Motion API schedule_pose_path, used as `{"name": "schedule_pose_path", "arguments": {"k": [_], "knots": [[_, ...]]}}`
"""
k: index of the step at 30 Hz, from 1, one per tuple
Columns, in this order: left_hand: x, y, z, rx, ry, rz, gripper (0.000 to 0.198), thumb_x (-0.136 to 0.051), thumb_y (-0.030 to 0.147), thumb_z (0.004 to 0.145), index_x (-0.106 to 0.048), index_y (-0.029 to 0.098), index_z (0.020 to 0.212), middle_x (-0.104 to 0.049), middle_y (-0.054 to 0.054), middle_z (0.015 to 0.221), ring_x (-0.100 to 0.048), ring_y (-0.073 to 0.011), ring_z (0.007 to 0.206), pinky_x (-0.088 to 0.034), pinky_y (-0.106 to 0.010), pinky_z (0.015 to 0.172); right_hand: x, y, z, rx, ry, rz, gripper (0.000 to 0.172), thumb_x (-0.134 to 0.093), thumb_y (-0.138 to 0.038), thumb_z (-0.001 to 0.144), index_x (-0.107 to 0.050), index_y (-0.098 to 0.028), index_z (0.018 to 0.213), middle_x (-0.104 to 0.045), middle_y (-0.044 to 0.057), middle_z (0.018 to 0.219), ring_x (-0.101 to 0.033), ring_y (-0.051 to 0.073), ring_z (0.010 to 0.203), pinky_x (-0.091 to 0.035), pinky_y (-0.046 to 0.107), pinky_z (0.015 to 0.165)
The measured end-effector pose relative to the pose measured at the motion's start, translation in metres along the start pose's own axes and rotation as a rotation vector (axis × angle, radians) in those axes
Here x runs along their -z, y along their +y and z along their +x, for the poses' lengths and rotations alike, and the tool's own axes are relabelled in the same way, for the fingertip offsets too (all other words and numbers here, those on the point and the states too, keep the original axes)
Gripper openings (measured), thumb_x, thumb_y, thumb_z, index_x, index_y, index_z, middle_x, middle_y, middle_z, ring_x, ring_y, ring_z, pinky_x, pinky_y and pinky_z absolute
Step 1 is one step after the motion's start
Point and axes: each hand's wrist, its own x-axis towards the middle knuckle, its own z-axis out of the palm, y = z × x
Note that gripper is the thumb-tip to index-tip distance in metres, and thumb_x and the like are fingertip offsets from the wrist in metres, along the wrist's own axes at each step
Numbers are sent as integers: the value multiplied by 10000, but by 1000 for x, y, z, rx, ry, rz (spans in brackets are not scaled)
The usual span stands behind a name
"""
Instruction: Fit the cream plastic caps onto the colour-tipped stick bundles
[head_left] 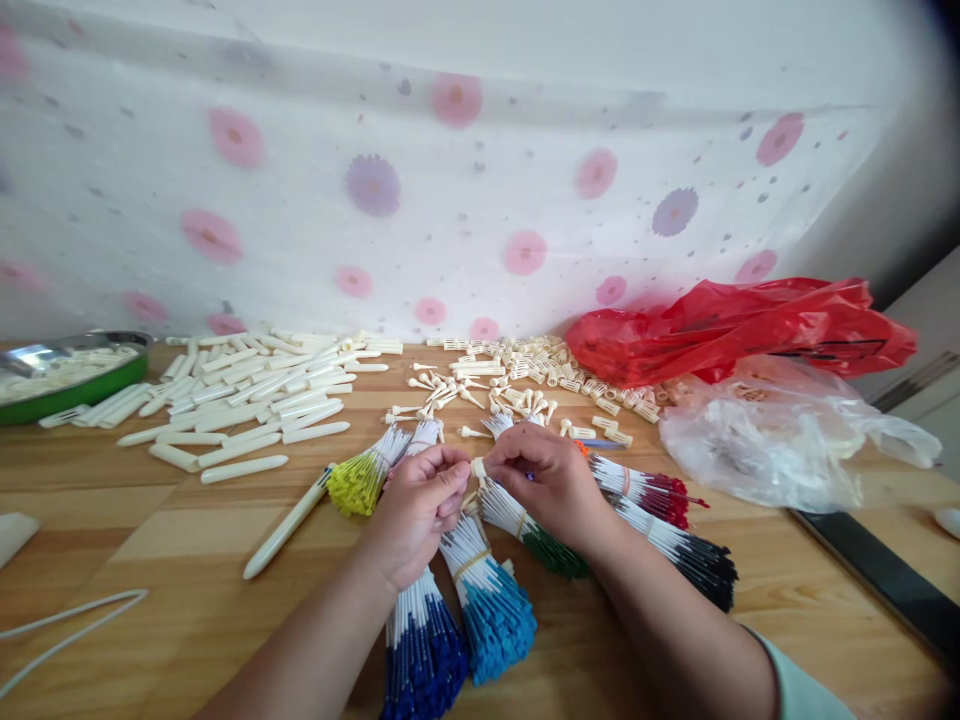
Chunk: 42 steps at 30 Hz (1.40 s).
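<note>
wooden table (187, 570) | floral sheet (300, 200) behind | left grip (418, 512), right grip (551, 487): pinched on cream piece (478, 467)

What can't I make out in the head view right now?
Head view: small cream part, partly covered by left hand and right hand.
Head view: dark blue sticks, upper ends behind the left hand.
Head view: green bowl, cut off by left edge.
Head view: black device, cut off by right edge.

Bare left hand (424, 505) and bare right hand (551, 485) pinch small cream plastic piece (478, 468) near banded bundle of slim light-blue-and-white rods (491, 610).
</note>
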Motion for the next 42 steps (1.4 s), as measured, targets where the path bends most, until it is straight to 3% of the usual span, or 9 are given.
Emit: {"name": "schedule_pose_path", "arguments": {"k": [6,12,23,32,39,42], "knots": [[-1,-2,1,-61,81,28,262,-718,295,676,-497,155,685,-480,68,508,-262,-2,377,-171,-136,367,-3,-1,0,-63,-19,49,70,-616,-89,750,-630,-150,721,-624,30,713,-557,129,657,-434,236,587],[-1,-6,1,-101,117,52,318,-700,367,692,-453,171,647,-445,86,471,-262,-9,353,-164,-147,360,-4,-1,-1,23,-19,31,94,-610,-67,747,-635,-157,742,-629,33,745,-565,128,687,-438,232,603],[0,-10,0,-176,65,206,304,-624,421,761,-457,182,675,-434,83,491,-275,-30,383,-168,-174,384,-2,-1,-1,-32,30,72,48,-656,-161,754,-634,-161,712,-637,28,700,-575,133,655,-444,237,605],[3,-11,-3,-341,86,630,257,-558,405,810,-513,184,687,-468,59,534,-377,-79,468,-294,-199,456,-9,7,-6,-92,14,-229,378,-431,-360,907,-473,-169,584,-470,-4,553,-436,112,534,-320,235,511],[4,-9,-1,-293,133,584,287,-519,458,819,-487,201,694,-381,84,443,-321,-88,417,-251,-202,426,-6,4,-2,-91,-76,-74,164,-493,-280,875,-506,-176,749,-507,-8,671,-463,114,625,-364,216,574],[5,-8,-1,-312,136,618,292,-520,456,817,-493,201,678,-387,78,442,-337,-95,426,-266,-206,435,-7,4,-2,-124,-122,-95,233,-435,-269,898,-475,-178,687,-479,-10,639,-442,115,609,-350,221,564]]}}
